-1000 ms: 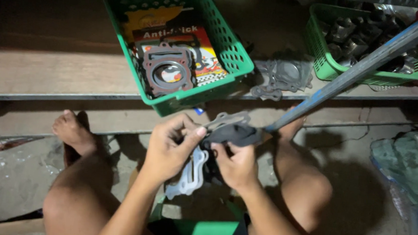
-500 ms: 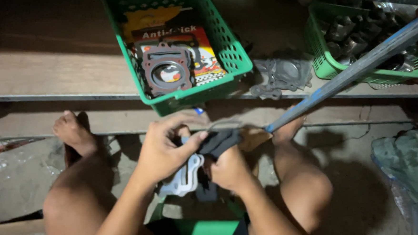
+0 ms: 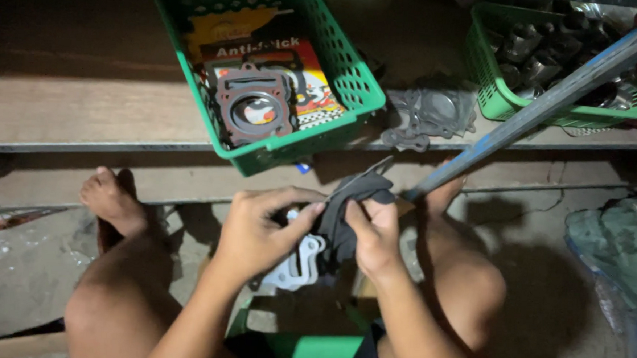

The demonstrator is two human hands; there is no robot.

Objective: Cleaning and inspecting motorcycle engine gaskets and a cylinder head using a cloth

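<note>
My left hand [image 3: 261, 230] and my right hand [image 3: 374, 229] are together in front of my knees, both gripping a stack of thin dark gaskets [image 3: 346, 202]. A pale metal gasket [image 3: 295, 268] hangs from under my left hand. Just above the hands a green plastic basket [image 3: 336, 122] juts over the shelf edge, holding a brown cylinder gasket [image 3: 253, 110] on top of a colourful printed packet [image 3: 302, 69].
Loose grey gaskets [image 3: 427, 116] lie on the wooden shelf [image 3: 75, 108]. A second green basket [image 3: 554, 111] of metal parts stands at the right. A blue metal bar [image 3: 555, 93] slants across the right side. Crumpled plastic [image 3: 620, 246] lies on the floor at right.
The hands have dropped a little and drawn closer together over the dark gaskets. The pale gasket below has shifted slightly right.
</note>
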